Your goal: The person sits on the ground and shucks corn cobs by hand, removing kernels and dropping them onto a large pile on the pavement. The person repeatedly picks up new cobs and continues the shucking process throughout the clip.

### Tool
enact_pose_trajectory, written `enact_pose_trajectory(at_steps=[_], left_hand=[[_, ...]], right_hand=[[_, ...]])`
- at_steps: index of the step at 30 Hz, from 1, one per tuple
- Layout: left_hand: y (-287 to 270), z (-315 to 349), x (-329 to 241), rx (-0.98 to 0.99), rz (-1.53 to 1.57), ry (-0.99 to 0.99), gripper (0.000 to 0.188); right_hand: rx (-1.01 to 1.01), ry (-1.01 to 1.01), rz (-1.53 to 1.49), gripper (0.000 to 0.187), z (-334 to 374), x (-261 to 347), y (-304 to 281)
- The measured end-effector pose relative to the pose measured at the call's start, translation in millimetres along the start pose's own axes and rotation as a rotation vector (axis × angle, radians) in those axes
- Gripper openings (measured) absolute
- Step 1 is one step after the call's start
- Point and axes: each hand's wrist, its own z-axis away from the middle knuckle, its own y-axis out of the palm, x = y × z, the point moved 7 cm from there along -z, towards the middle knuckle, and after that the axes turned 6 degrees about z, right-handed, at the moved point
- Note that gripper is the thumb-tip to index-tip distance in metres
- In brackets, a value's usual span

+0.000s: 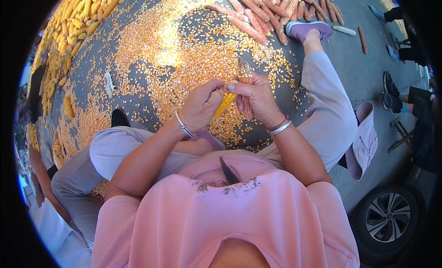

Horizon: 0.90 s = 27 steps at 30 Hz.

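Note:
My left hand is closed around a yellow corn cob that still carries its kernels. In my right hand is a reddish, mostly stripped corncob, held upright with its top poking above the fingers. Both hands meet in front of me, and the right thumb presses at the upper end of the yellow cob. The two cobs lie side by side, close together. Loose corn kernels cover the ground beneath and beyond my hands.
Whole yellow cobs are heaped at the far left. Bare reddish cobs pile up at the far right, near my outstretched shoe. A car wheel stands at the lower right. Other people sit along both sides.

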Motion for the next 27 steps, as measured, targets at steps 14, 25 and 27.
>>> enact_pose_trajectory(at_steps=[14,25,27], left_hand=[[-6,-3,10,0.019,0.153,-0.119,0.029],[-8,4,2,0.024,0.327,-0.321,0.029],[-7,3,-6,0.056,0.267,-0.297,0.029]], right_hand=[[0.038,0.0,0.023,0.021,3,6,4],[0.057,-0.008,-0.076,0.021,-4,4,-12],[0.061,0.008,-0.081,0.022,-3,5,-15]])
